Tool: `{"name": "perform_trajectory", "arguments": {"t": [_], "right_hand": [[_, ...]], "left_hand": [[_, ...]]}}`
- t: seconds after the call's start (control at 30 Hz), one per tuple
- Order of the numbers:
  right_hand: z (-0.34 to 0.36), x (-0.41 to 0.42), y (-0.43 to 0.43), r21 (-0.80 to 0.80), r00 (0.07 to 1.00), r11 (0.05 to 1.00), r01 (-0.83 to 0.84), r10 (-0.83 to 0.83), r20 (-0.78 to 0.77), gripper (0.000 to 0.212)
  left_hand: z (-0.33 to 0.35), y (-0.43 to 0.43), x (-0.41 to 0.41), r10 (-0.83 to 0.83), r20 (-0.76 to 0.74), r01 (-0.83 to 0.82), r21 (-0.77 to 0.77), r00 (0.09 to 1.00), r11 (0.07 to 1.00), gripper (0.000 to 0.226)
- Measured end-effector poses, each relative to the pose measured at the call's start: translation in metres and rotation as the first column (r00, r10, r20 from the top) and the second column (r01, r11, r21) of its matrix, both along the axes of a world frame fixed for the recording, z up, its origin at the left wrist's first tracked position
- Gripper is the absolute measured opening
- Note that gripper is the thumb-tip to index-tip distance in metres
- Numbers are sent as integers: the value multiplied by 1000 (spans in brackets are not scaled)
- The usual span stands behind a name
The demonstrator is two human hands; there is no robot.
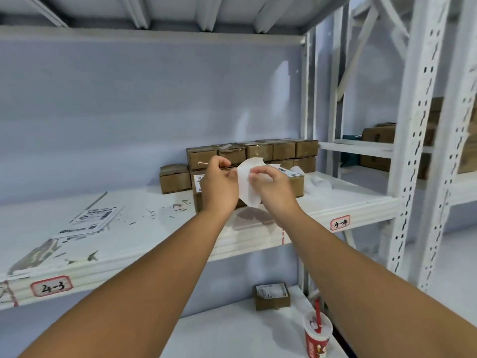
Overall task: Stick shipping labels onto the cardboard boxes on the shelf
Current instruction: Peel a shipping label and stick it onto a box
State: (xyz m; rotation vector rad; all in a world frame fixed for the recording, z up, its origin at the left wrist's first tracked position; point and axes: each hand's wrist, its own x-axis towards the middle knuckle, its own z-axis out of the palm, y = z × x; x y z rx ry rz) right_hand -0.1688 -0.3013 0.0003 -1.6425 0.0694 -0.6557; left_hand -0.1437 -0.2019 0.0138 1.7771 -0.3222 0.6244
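Above the cardboard boxes (175,178) on the shelf (154,244), fingers (228,174) of the left hand (219,188) and right hand (275,188) pinch the label (246,192), which might fold onto itself or tear if peeled unevenly.

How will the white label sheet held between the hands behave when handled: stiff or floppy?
Probably floppy: the label sheet curls and bends between the left hand and right hand. Likely very light, since fingertip pinches alone carry it. It may crease or stick to itself if the grip loosens.
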Motion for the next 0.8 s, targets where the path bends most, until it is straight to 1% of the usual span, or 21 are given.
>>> {"name": "perform_trajectory", "arguments": {"t": [0.07, 0.13, 0.2, 0.23, 0.33, 0.37, 0.43, 0.47, 0.53, 0.6, 0.63, 0.73, 0.8], "right_hand": [[1, -1, -15, -60, 999, 997, -41, 39, -34, 14], [0, 0, -31, -97, 999, 995, -29, 27, -25, 23], [-1, 4, -48, -156, 997, 985, 73, -72, 12, 31], [-1, 6, -56, -174, 991, 975, 137, -135, 23, 33], [-1, 17, -81, -189, 943, 924, 332, -332, 31, 37], [-1, 21, -89, -178, 923, 907, 383, -383, 34, 39], [-1, 28, -106, -154, 894, 883, 443, -448, 7, 46], [-2, 32, -114, -174, 883, 871, 459, -469, -16, 49], [-4, 40, -128, -309, 862, 832, 461, -502, -68, 53], [-9, 47, -137, -473, 837, 771, 426, -535, -118, 56], [-11, 50, -141, -529, 824, 744, 408, -549, -138, 56], [-14, 57, -143, -602, 798, 728, 329, -555, -234, 52], [-16, 59, -141, -683, 754, 688, 246, -578, -312, 47]], "left_hand": [[0, -21, 4, -5, 25, 6, -10, 1000, 1000, 13], [-2, -42, 8, -18, 39, 17, 14, 999, 1000, 17], [-4, -58, 13, -45, 53, 43, 36, 998, 998, 20], [-6, -65, 17, -85, 58, 82, 55, 995, 995, 22], [-16, -82, 28, -238, 61, 222, 199, 969, 954, 22], [-20, -84, 29, -275, 92, 247, 239, 957, 939, 21], [-28, -86, 31, -315, 206, 253, 279, 926, 926, 22], [-31, -87, 31, -320, 259, 241, 292, 912, 925, 24], [-34, -88, 29, -312, 304, 201, 346, 900, 917, 23], [-36, -89, 29, -276, 317, 118, 438, 907, 891, 21], [-36, -90, 29, -253, 323, 77, 471, 912, 879, 21], [-38, -90, 33, -200, 338, 8, 492, 919, 871, 22], [-38, -90, 34, -187, 338, -2, 488, 922, 873, 21]]}}
